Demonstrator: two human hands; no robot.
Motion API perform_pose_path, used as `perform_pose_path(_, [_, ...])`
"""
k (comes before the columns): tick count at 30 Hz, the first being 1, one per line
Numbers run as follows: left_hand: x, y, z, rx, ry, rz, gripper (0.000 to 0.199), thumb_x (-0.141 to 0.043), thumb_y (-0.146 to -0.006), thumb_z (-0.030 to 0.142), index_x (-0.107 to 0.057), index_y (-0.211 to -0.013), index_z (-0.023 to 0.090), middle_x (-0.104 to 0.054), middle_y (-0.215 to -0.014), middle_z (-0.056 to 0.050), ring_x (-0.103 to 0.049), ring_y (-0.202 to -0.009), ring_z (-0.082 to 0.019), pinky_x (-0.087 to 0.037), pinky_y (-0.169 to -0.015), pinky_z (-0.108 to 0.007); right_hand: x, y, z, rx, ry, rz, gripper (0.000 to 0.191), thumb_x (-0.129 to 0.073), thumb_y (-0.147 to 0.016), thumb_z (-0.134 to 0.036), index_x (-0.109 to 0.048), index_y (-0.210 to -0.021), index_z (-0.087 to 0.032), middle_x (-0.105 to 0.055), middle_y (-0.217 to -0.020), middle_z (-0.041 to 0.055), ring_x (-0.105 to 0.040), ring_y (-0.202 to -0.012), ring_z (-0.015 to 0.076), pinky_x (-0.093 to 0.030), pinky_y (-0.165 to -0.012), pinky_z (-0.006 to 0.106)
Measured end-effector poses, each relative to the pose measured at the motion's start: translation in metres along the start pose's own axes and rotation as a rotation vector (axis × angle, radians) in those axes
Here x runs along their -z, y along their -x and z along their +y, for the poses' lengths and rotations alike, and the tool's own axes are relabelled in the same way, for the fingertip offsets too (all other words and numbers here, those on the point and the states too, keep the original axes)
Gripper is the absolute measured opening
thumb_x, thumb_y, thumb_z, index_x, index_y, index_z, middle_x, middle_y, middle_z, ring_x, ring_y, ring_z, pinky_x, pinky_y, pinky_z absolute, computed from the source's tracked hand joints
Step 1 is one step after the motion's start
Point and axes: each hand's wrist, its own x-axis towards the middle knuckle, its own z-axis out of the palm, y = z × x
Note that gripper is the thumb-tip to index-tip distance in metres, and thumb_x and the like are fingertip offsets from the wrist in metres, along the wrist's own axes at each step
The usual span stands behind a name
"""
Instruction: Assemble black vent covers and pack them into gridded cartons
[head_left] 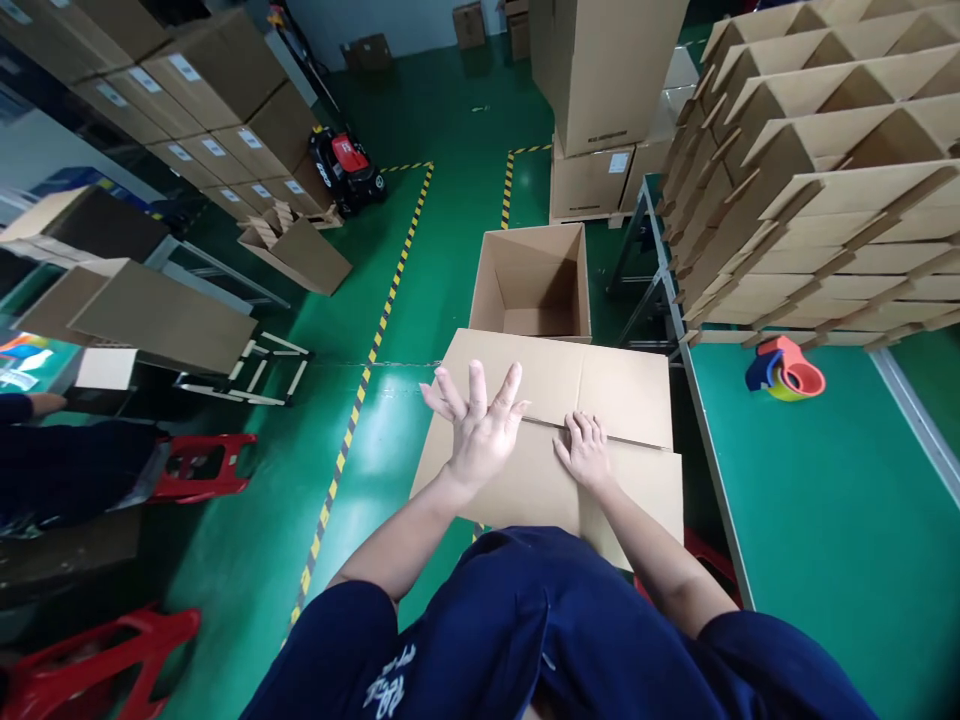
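Green floor (442,260) surrounds my view over the feed. Nearest, my left hand (484,430) is raised, fingers wide and empty, above a cardboard box (544,480); my right hand (586,455) rests on it, fingers slightly parted at the flap seam. On the right, the desk (847,460) carries cardboard dividers (810,250). Just past the box stands an open carton (532,285), then stacked cartons (600,90).
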Motion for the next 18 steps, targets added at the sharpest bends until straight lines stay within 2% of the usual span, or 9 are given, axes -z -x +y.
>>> perform_pose_path(2, [-0.002, -0.001, 0.001, -0.012, -0.027, -0.058, 0.087, -0.072, -0.090, 0.020, -0.027, -0.163, 0.038, 0.005, -0.175, -0.006, 0.024, -0.155, -0.041, 0.014, -0.118, -0.076, 0.000, 0.001, 0.000, -0.012, -0.016, -0.007, 0.058, -0.050, -0.101, -0.049, -0.055, -0.143, -0.009, -0.056, -0.145, 0.0201, -0.043, -0.142, 0.0318, -0.027, -0.124, 0.053])
perform_pose_path(5, [-0.001, -0.003, 0.001, 0.011, 0.007, -0.096, 0.086, -0.077, -0.086, 0.020, -0.037, -0.159, 0.042, -0.015, -0.173, -0.010, 0.020, -0.155, -0.046, 0.015, -0.112, -0.082, 0.000, 0.000, 0.000, -0.032, -0.049, -0.033, 0.058, -0.048, -0.102, -0.049, -0.055, -0.143, -0.009, -0.055, -0.147, 0.0198, -0.043, -0.143, 0.0316, -0.026, -0.125, 0.053])
perform_pose_path(8, [-0.002, -0.005, 0.002, 0.036, 0.077, -0.143, 0.076, -0.077, -0.086, 0.024, -0.047, -0.154, 0.040, -0.032, -0.167, -0.015, 0.012, -0.156, -0.048, 0.018, -0.108, -0.084, 0.000, -0.003, 0.002, -0.056, -0.083, -0.075, 0.057, -0.047, -0.101, -0.048, -0.055, -0.145, -0.011, -0.055, -0.148, 0.0188, -0.043, -0.143, 0.0314, -0.025, -0.125, 0.054])
perform_pose_path(11, [-0.019, -0.001, 0.003, 0.074, 0.140, -0.226, 0.063, -0.072, -0.090, 0.032, -0.053, -0.151, 0.036, -0.037, -0.165, -0.016, 0.003, -0.158, -0.048, 0.019, -0.110, -0.082, 0.006, -0.007, 0.001, -0.102, -0.115, -0.120, 0.056, -0.048, -0.101, -0.047, -0.056, -0.144, -0.012, -0.056, -0.148, 0.0189, -0.043, -0.144, 0.0317, -0.025, -0.125, 0.055])
perform_pose_path(14, [-0.063, 0.018, 0.004, 0.156, 0.133, -0.454, 0.063, -0.058, -0.097, 0.041, -0.045, -0.157, 0.025, -0.032, -0.167, -0.019, -0.006, -0.158, -0.045, 0.011, -0.117, -0.078, 0.018, -0.010, -0.007, -0.122, -0.140, -0.174, 0.055, -0.052, -0.100, -0.046, -0.059, -0.141, -0.010, -0.057, -0.146, 0.0196, -0.044, -0.143, 0.0321, -0.024, -0.126, 0.055])
perform_pose_path(16, [-0.105, 0.038, 0.006, 0.234, 0.099, -0.676, 0.067, -0.047, -0.100, 0.042, -0.038, -0.160, 0.014, -0.030, -0.166, -0.023, -0.015, -0.158, -0.043, 0.001, -0.122, -0.074, 0.025, -0.017, -0.007, -0.108, -0.155, -0.209, 0.056, -0.054, -0.100, -0.047, -0.058, -0.141, -0.010, -0.057, -0.147, 0.0190, -0.044, -0.142, 0.0318, -0.026, -0.125, 0.054])
perform_pose_path(18, [-0.148, 0.061, 0.008, 0.305, 0.058, -0.830, 0.071, -0.038, -0.100, 0.042, -0.035, -0.159, 0.004, -0.031, -0.165, -0.026, -0.022, -0.157, -0.040, -0.010, -0.126, -0.067, 0.033, -0.029, 0.007, -0.063, -0.176, -0.268, 0.051, -0.053, -0.101, -0.049, -0.062, -0.135, -0.012, -0.060, -0.143, 0.0168, -0.051, -0.135, 0.0295, -0.033, -0.121, 0.050])
